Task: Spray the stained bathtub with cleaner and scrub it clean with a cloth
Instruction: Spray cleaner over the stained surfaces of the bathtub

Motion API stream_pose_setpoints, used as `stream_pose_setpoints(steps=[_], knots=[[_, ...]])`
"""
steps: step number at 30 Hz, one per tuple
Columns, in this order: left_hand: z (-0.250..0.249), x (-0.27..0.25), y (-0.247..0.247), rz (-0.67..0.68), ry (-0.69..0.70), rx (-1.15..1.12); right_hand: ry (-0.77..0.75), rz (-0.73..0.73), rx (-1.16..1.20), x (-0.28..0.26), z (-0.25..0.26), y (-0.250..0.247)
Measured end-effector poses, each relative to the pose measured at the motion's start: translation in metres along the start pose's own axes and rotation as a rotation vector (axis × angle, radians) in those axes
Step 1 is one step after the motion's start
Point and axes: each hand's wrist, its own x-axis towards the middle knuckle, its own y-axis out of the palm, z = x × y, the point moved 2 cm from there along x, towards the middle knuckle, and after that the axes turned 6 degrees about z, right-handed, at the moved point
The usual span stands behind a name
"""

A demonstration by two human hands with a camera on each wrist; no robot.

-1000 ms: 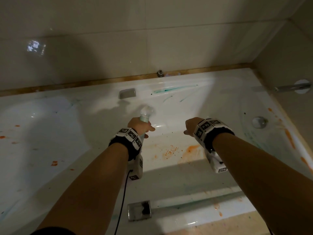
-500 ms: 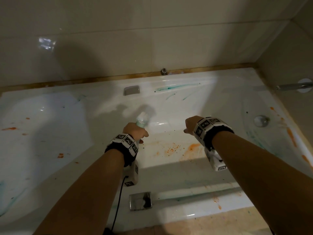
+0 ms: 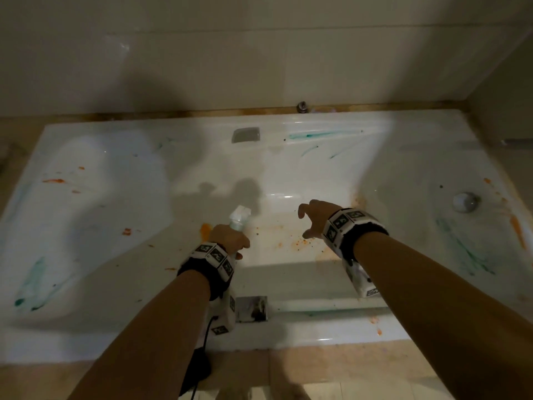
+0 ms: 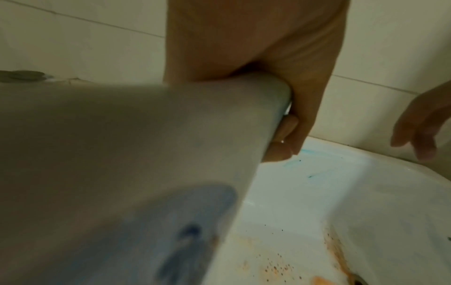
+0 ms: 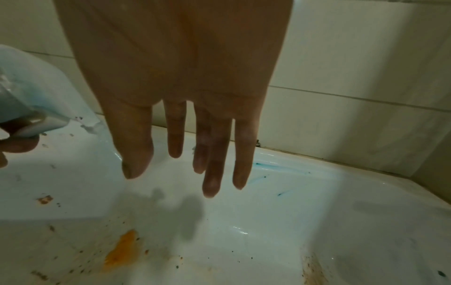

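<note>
The white bathtub (image 3: 317, 174) fills the head view, marked with orange splatter (image 3: 300, 242) on its floor and teal streaks (image 3: 314, 136) on the far wall. My left hand (image 3: 229, 238) grips a pale spray bottle (image 3: 239, 217) over the tub floor, nozzle pointing away from me; the bottle's body (image 4: 122, 154) fills the left wrist view. My right hand (image 3: 313, 219) hovers beside it, empty, fingers (image 5: 214, 154) straight and spread above the stained floor. An orange smear (image 5: 122, 248) lies below that hand. No cloth is in view.
The drain plug (image 3: 464, 201) sits at the tub's right end, with orange and teal stains (image 3: 516, 232) around it. A metal overflow plate (image 3: 246, 134) is on the far wall, another metal plate (image 3: 251, 308) on the near rim. Tiled walls (image 3: 259, 53) enclose the tub.
My left hand has drawn the spray bottle down and towards me. My right hand has uncurled from a loose fist to spread fingers. My view has shifted left.
</note>
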Motion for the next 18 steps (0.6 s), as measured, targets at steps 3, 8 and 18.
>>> stream_pose_setpoints(steps=[3,8,18], knots=[[0.013,-0.008,0.003,0.070,-0.008,-0.021,-0.026,0.000,0.001,-0.002,0.011,0.008],[0.032,-0.011,0.014,0.005,-0.043,0.017,-0.046,0.007,-0.027,-0.007,0.016,0.022],[0.047,-0.033,0.043,0.248,-0.143,0.136,-0.003,0.044,-0.040,-0.027,-0.009,0.042]])
